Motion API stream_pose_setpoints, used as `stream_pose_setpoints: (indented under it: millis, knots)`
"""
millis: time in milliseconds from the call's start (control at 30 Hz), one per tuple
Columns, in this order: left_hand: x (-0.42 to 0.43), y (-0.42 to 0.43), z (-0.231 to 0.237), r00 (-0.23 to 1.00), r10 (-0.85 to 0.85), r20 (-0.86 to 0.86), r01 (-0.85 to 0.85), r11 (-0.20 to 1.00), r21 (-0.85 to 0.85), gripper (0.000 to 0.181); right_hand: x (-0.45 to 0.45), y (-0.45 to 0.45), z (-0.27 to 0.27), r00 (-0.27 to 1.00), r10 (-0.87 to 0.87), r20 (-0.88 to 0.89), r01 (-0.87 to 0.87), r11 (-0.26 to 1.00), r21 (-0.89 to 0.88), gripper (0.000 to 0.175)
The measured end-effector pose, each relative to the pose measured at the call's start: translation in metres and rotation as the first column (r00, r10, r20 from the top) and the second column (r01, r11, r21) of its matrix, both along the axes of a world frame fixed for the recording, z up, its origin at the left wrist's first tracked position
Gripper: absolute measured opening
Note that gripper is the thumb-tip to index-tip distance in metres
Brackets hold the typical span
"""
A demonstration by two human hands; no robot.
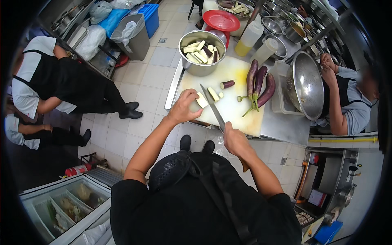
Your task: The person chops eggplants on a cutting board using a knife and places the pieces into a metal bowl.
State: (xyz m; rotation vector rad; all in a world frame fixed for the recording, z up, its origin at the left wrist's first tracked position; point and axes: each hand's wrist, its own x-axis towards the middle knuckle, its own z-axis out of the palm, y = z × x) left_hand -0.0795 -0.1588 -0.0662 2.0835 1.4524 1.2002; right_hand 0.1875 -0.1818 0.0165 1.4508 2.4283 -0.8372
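Note:
My left hand (183, 107) grips a cut piece of eggplant (202, 100) near the left side of a white cutting board (228, 114). In my right hand (236, 141) is a kitchen knife (214, 107), its blade slanting up and left beside that piece. Just right of the blade lie another pale eggplant piece (213, 94) and a small slice (221, 95). A short purple eggplant section (227, 84) rests farther up the board. Several whole eggplants (258, 81) with green stems lie at the right. A steel pot (200, 69) of cut eggplant stands at the far left corner.
Squeeze bottles (249, 38) and a red scale (221, 20) stand behind the board. Right of it are a plastic tub (280, 88) and a tilted steel colander (307, 85). A person (344, 92) works beyond; people (61, 76) stand at left. An open chest freezer (65, 205) is lower left.

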Motion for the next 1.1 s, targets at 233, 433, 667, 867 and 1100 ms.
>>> stream_pose_setpoints:
  millis: [233,433,667,867,1100]
  knots:
    - [0.001,-0.002,-0.001,0.999,0.028,-0.024,-0.028,1.0,-0.007,0.044,0.017,-0.031,0.018,0.996,-0.02,-0.088,0.023,0.999,0.038,0.015]
    - [0.001,-0.004,-0.002,0.999,0.044,0.006,-0.044,0.999,-0.01,0.044,0.018,-0.035,0.024,0.998,0.037,-0.046,-0.034,0.998,0.05,0.011]
    - [0.002,-0.004,-0.002,0.998,0.053,0.021,-0.052,0.998,-0.027,0.044,0.013,-0.035,0.024,0.999,0.046,0.026,-0.047,0.998,0.034,0.011]
    - [0.0,-0.006,-0.006,0.998,0.056,0.027,-0.056,0.998,0.013,0.044,-0.004,-0.024,0.006,0.999,0.041,-0.033,-0.04,0.999,0.026,0.013]
    - [0.001,-0.007,-0.005,0.994,0.1,0.038,-0.099,0.995,-0.012,0.059,0.001,-0.007,-0.017,0.989,0.021,-0.143,-0.015,0.999,0.045,0.017]
